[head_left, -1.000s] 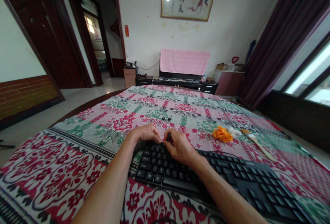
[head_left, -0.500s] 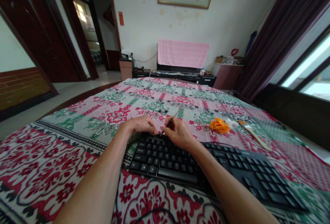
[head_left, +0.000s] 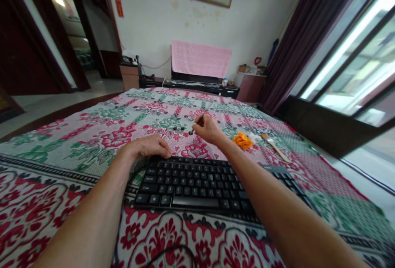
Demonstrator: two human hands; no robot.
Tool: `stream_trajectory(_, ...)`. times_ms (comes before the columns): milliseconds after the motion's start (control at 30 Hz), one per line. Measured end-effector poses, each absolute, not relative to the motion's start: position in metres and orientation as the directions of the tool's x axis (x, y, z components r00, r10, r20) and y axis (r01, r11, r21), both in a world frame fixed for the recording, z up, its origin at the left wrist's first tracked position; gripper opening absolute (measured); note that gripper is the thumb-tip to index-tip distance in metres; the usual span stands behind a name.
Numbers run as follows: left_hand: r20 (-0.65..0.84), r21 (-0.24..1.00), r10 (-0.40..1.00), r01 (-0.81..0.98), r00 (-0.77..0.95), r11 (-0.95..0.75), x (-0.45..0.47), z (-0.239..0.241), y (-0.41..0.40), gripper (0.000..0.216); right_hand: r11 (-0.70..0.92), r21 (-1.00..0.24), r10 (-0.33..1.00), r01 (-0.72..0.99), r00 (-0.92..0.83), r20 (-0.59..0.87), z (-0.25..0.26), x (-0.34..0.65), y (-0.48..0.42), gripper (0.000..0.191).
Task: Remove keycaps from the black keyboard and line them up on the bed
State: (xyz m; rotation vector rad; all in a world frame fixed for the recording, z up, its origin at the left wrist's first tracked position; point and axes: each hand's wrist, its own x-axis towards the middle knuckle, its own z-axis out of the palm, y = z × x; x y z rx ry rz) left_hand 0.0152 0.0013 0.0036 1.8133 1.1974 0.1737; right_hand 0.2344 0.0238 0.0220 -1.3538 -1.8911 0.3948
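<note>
A black computer keyboard (head_left: 197, 179) lies flat on the patterned cloth, partly covered by my right forearm. At its far left edge rests my left hand (head_left: 152, 146), fingers curled down and closed on the rim. Beyond the keyboard, my right hand (head_left: 208, 129) is closed around a thin dark-handled tool (head_left: 200, 120); its exact kind is unclear. Just below those fingertips, a small black keycap (head_left: 190, 132) is at the cloth; whether it is touched I cannot tell. To its left lie two similar black keycaps (head_left: 179, 128).
Right of my right hand sit a crumpled orange bundle (head_left: 242, 140) and a white wad (head_left: 254, 138). A flat brush with a pale handle (head_left: 276, 148) lies farther right. In front of the keyboard a black cable (head_left: 173, 248) loops over the cloth (head_left: 148, 227).
My right hand has moved from the keyboard's back row forward onto the cloth beside the loose keycaps. The left hand stays at the keyboard's edge. The view has turned to the right.
</note>
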Motion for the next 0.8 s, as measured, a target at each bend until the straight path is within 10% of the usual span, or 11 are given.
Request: stream_trajectory(800,-0.31,0.756,0.788,0.64,0.532,-0.135,0.016,0.007,0.001,0.022,0.377,-0.594,0.893,0.71,-0.108,0.437,-0.006,0.235,0.067,0.013)
